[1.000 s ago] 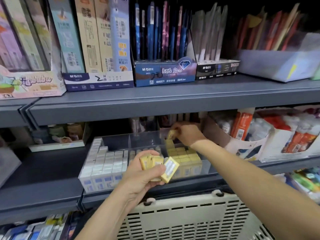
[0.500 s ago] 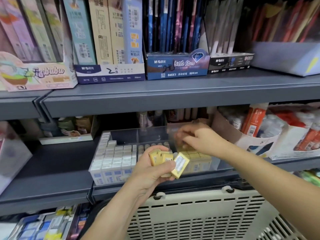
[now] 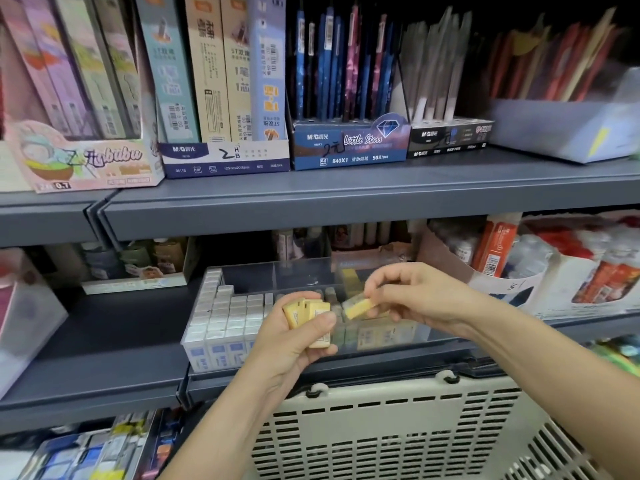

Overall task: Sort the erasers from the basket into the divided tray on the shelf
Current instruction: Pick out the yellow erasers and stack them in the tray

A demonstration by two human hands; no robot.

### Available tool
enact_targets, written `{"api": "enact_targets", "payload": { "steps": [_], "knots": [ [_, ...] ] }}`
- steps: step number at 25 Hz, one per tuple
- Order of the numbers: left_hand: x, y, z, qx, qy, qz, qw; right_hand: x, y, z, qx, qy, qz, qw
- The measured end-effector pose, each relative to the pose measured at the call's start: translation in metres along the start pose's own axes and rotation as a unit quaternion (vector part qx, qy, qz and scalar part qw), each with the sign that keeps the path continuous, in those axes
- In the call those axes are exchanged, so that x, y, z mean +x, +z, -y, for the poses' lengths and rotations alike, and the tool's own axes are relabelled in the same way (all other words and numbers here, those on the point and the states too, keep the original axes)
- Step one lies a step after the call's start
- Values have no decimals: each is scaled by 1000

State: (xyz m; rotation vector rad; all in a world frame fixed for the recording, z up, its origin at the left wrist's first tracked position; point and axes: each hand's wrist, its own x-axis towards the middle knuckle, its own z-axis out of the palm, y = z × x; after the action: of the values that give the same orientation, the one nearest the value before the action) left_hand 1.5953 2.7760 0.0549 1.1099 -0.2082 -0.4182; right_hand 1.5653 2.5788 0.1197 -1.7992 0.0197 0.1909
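The blue display box (image 3: 349,147) reads "M&G", "Little Stars" and "840X1". The white box (image 3: 225,159) beside it bears "M&G" and handwritten "2"; the pink box (image 3: 86,164) shows "0.7".

The left hand (image 3: 294,348) covers the lower parts of the yellow erasers (image 3: 304,311) it grips, so their count cannot be told, and their printed labels are too small to read. The 1 eraser (image 3: 360,306) pinched by the right hand (image 3: 419,299) is smeared by blur, and that hand hides much of the right compartment of the clear tray (image 3: 249,271) behind it. Below the 2 hands, the basket (image 3: 381,427) is cut off by the bottom edge.
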Motion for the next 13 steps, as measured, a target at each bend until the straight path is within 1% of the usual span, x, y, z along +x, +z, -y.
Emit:
{"api": "enact_targets", "payload": {
  "steps": [3, 5, 6, 7, 8, 9, 10, 11, 13],
  "knots": [
    [1, -3, -1, 9, 4, -6, 1000, 10, -6, 2, -56, -30, -62, 996],
    [0, -2, 0, 25, 7, -2, 1000, 27, -14, 6, -124, -48, -128, 983],
    [0, -1, 0, 30, 8, -2, 1000, 38, -19, 9, -186, -54, -166, 967],
    [0, -1, 1, 33, 9, -3, 999, 50, -23, 12, -269, -58, -197, 941],
    [0, -1, 1, 34, 8, -5, 999, 61, -26, 13, -363, -66, -217, 904],
    [0, -1, 1, 35, 7, -7, 999, 71, -28, 11, -438, -77, -223, 867],
    [0, -1, 1, 38, 5, -8, 999, 81, -28, 8, -482, -86, -218, 844],
    [-1, -1, 1, 43, 3, -9, 999, 91, -27, 2, -499, -91, -204, 838],
    [-1, 0, 2, 53, 2, -8, 999, 108, -25, -12, -494, -88, -175, 847]
  ]
}}
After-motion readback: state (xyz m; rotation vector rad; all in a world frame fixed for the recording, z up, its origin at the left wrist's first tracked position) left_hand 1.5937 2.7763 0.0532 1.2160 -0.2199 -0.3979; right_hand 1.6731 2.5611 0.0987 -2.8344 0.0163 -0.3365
